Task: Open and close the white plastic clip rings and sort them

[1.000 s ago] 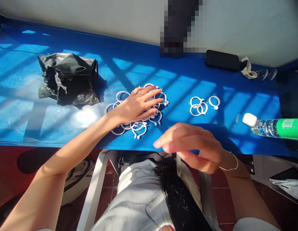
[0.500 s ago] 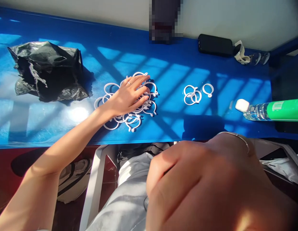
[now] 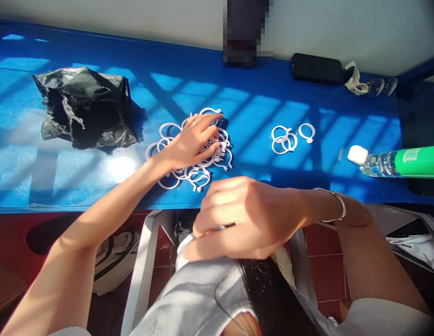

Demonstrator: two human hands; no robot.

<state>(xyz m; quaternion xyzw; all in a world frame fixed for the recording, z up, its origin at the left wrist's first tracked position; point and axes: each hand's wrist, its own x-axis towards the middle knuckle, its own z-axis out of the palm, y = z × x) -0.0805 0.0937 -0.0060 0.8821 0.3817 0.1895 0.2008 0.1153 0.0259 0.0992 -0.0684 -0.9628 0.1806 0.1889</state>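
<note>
My left hand (image 3: 194, 140) lies palm down over a pile of white plastic rings (image 3: 168, 182) with small knobbed ends, resembling shower curtain rings. Its index finger is stretched out and the others are slightly bent; whether one touches a single ring is hidden. In front of my chest, off the table's near edge, is my right hand (image 3: 241, 217), its fingers curled together and somewhat blurred. Anything inside its fingers is out of sight. To the right of the pile, two overlapping white rings (image 3: 282, 151) lie beside a single white ring (image 3: 313, 134).
A torn black plastic bag (image 3: 94, 95) stands open at the left of the blue table (image 3: 238, 100). At the back right are a black phone-like block (image 3: 317, 68), a white strap (image 3: 355, 81) and glasses (image 3: 377, 87). A green-labelled bottle (image 3: 381, 164) lies at the right edge.
My right hand has moved away from close to the camera, down and forward toward the table's near edge. My left hand stays on the pile. The whole view has shifted slightly.
</note>
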